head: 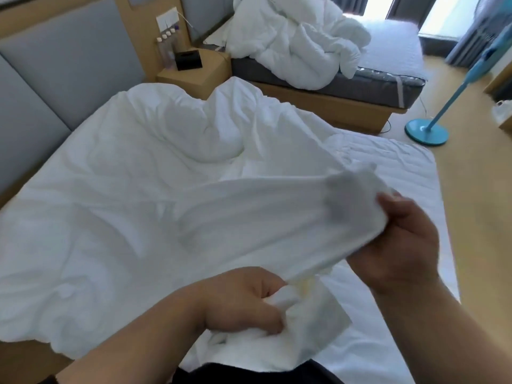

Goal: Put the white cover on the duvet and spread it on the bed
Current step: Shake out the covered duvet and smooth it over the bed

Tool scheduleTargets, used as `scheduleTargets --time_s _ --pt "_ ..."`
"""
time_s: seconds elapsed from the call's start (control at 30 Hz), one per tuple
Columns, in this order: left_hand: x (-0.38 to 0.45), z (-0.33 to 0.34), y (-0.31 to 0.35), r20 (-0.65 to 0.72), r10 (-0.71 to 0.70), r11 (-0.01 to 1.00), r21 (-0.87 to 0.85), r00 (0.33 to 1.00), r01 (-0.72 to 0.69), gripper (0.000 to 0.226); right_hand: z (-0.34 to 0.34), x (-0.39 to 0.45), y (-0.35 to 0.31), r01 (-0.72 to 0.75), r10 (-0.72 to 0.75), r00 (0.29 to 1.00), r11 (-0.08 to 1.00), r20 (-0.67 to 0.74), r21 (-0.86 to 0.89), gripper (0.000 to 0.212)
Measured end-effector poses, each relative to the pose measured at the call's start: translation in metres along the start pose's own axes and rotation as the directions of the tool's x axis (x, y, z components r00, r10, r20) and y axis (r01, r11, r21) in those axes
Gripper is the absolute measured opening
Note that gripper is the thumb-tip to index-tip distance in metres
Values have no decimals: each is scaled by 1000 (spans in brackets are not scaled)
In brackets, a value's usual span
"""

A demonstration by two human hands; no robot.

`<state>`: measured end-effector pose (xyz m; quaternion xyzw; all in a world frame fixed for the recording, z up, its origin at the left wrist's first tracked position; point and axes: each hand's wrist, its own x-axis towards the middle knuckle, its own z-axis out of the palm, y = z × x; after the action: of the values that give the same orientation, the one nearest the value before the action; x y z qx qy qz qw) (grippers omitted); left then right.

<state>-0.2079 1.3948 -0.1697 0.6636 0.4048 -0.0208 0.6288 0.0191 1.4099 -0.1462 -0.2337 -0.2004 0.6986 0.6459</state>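
A white cover (155,173) lies rumpled over most of the near bed (410,173), with the duvet bulging under it toward the headboard. Its near corner is lifted off the mattress. My right hand (399,239) grips that raised corner, fingers tucked inside the cloth. My left hand (249,300) is closed on a bunch of the same white fabric lower down, close to my body. The cloth stretches taut between both hands. The right strip of the mattress sheet is uncovered.
A second bed (360,87) at the back holds a heaped white duvet (293,42). A wooden nightstand (194,76) with a black tissue box (188,60) and bottles stands between the beds. A blue fan stand (426,131) sits on the wooden floor at right.
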Motion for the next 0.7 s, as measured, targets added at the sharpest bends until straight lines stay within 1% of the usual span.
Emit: scheduleTargets --time_s 0.03,0.07,0.1,0.13,0.17,0.2,0.23,0.27,0.3,0.33,0.37,0.4,0.43,0.47,0.5,0.53,0.57,0.6,0.63,0.67,0.7 --pt "2 -1 8 20 23 999 35 1000 -23 22 -2 -17 -11 33 -33 998 999 47 18 27" --pt "6 -1 14 52 32 996 82 998 -37 30 -9 -32 -19 36 -35 997 999 63 -8 27" --pt "10 0 18 84 42 989 139 996 -54 33 -29 -43 -22 -8 8 999 1000 38 -11 26" --pt "15 3 20 111 45 979 190 993 -66 29 -54 -51 -19 -54 54 998 998 11 -18 27" --pt "19 8 20 131 44 972 225 990 -73 21 -78 -57 -14 -102 102 995 995 -19 12 32" --pt "24 15 20 146 31 966 250 989 -67 16 -95 -64 -6 -162 166 984 986 -71 49 40" --pt "28 21 19 152 8 959 279 988 -51 17 -110 -71 -1 -251 255 952 967 -167 46 50" --pt "31 27 17 154 -14 951 308 988 -35 21 -121 -79 3 -362 340 886 932 -315 -9 58" --pt "35 32 15 156 -36 942 335 987 -19 23 -128 -84 7 -456 373 813 885 -447 -89 63" --pt "37 36 14 162 -52 936 352 985 -9 23 -134 -87 10 -496 350 761 857 -547 -142 64" --pt "40 40 14 169 -63 931 365 984 -3 22 -136 -91 10 -487 309 742 859 -595 -161 63" --pt "42 45 14 177 -71 926 378 982 -1 22 -142 -93 7 -402 197 724 899 -661 -173 61" --pt "44 51 16 185 -65 919 393 981 -13 24 -147 -96 -2 -269 60 720 942 -691 -198 61" --pt "46 58 19 186 -40 908 417 982 -42 28 -143 -101 -17 -117 -89 715 962 -694 -245 62" --pt "48 65 23 184 11 893 441 983 -92 30 -136 -112 -38 43 -241 703 953 -670 -299 58" --pt "51 71 28 182 78 876 457 980 -155 32 -125 -126 -57 203 -364 698 927 -617 -317 48" --pt "53 78 33 185 142 860 463 972 -213 33 -116 -147 -76 326 -458 693 888 -557 -325 34" --pt "55 85 38 194 189 851 457 963 -259 34 -113 -171 -86 408 -546 639 838 -542 -363 24" --pt "57 92 43 209 215 847 447 954 -289 35 -110 -194 -95 449 -611 609 792 -507 -414 24" --pt "59 99 46 230 223 844 441 947 -306 32 -113 -214 -90 378 -574 630 815 -523 -440 27" --pt "59 107 47 255 220 839 442 942 -316 25 -143 -234 -80 282 -575 610 801 -546 -529 32"
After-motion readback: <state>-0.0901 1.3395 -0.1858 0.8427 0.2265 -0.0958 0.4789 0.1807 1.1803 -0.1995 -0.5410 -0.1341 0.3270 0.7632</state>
